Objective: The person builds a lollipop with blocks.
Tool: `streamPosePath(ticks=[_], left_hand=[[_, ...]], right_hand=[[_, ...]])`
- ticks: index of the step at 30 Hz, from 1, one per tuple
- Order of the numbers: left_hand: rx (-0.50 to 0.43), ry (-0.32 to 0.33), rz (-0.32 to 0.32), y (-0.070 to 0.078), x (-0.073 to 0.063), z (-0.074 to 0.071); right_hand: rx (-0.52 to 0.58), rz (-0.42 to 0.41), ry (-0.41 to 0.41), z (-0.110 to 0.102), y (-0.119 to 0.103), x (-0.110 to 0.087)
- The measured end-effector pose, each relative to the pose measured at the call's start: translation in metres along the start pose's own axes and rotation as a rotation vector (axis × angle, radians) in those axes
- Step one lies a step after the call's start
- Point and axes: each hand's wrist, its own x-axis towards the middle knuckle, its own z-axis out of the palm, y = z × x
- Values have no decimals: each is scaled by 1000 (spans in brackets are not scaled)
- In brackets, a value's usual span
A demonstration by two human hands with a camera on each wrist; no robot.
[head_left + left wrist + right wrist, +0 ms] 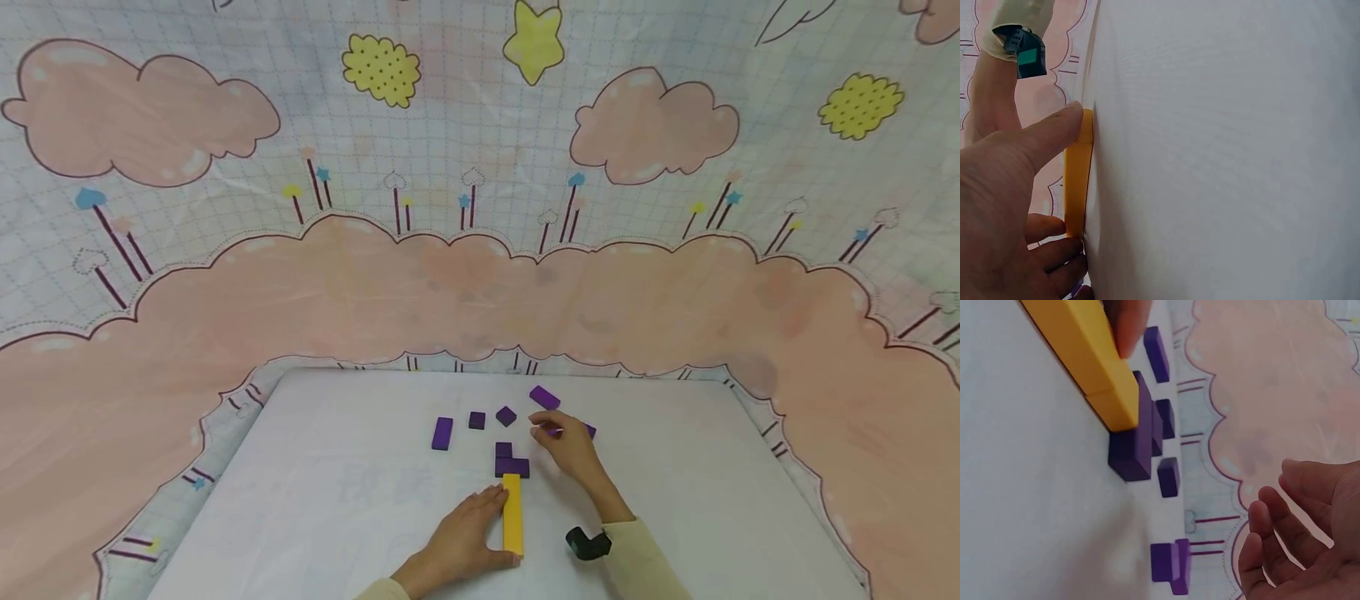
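A long yellow block (512, 517) lies on the white table, its far end against a purple rectangular block (517, 468). Behind that rectangle sits a purple cube (503, 450). My left hand (467, 533) holds the yellow block, thumb at its near end and fingers along its left side by the far end. My right hand (572, 450) is over the right side, fingers loosely bent. In the right wrist view it holds nothing and is apart from the blocks. Partly hidden behind it in the head view is a purple block (591, 431).
Farther back lie a purple rectangular block (442, 433), two small purple cubes (477, 420) and another purple rectangle (544, 397). A dark camera (587, 544) sits at the right wrist. A patterned cloth (450, 292) hangs behind the table (315, 467).
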Motion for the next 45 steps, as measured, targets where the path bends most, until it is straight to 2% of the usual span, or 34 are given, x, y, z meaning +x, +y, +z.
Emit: streamPosePath(ticks=[9,17,22,28,32,45], left_hand=[[-3,-2,-2,-2,-1,1],[4,-6,-4,-1,0,-4],[6,-2,-2,-2,-1,-5],[-23,-20,-8,-3,-1,0],[-25,-34,-22,-3,-1,1],[-35,-26,-12,-2,1,0]], right_hand=[[36,13,28,-19,3,3],[12,38,34,-30,9,11],[13,59,18,-28,18,13],[-63,85,12,-21,35,13],[-73,100,-2,-19,42,13],[-117,166,-80,-17,48,20]])
